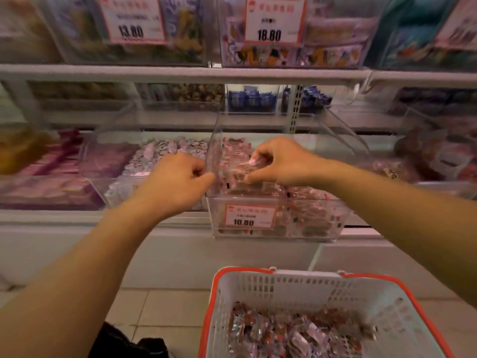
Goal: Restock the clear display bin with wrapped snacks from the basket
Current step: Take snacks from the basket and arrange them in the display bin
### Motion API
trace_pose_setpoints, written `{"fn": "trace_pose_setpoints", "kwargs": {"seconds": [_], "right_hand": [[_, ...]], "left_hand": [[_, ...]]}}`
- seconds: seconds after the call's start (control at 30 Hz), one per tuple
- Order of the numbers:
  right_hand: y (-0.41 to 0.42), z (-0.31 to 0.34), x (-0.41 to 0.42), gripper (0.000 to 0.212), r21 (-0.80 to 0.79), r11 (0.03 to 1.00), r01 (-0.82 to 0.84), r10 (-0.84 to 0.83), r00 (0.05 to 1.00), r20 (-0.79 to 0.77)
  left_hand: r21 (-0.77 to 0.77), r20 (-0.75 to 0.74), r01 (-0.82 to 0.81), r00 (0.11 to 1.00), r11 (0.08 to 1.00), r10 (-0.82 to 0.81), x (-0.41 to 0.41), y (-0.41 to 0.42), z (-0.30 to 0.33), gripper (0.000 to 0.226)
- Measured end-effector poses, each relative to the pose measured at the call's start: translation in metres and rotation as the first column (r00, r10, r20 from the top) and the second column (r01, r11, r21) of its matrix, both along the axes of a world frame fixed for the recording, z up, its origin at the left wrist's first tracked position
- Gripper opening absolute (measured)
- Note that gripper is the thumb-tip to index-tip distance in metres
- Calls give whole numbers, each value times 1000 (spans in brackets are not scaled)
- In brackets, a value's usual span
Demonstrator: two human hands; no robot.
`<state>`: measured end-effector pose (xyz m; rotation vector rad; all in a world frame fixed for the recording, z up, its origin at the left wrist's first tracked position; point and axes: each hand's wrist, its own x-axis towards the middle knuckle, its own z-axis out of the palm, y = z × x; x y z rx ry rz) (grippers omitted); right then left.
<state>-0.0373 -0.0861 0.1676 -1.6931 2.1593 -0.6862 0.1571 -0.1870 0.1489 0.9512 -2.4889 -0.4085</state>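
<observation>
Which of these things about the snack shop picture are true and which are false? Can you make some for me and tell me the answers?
1. The right hand holds wrapped snacks over the clear bin. True.
2. The basket on the floor is blue. False: it is white with an orange-red rim.
3. The price tag on the front of the clear bin reads 10.80. True.
4. The basket is empty. False: wrapped snacks still lie in it.
5. The left hand is at the left wall of the clear bin, fingers curled. True.
6. The left hand is down in the basket. False: both hands are up at the clear bin.
</observation>
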Motion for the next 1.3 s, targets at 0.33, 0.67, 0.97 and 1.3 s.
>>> {"fn": "trace_pose_setpoints", "kwargs": {"seconds": [0.33, 0.67, 0.97, 1.3], "right_hand": [[-53, -12, 7, 71, 231, 950, -210, 306, 769, -561], [-71, -14, 8, 83, 592, 792, -147, 413, 843, -343], [2, 16, 19, 29, -372, 921, -117, -11, 945, -326], [200, -262, 10, 36, 474, 841, 261, -281, 959, -31]], "left_hand": [[45, -89, 71, 994, 996, -67, 1, -7, -4, 34], [67, -95, 61, 994, 996, -55, -4, -8, -7, 28], [-286, -563, 63, 796, 956, -221, 7, 27, 7, 26], [293, 679, 442, 528, 848, -510, -35, 122, -171, 27]]}}
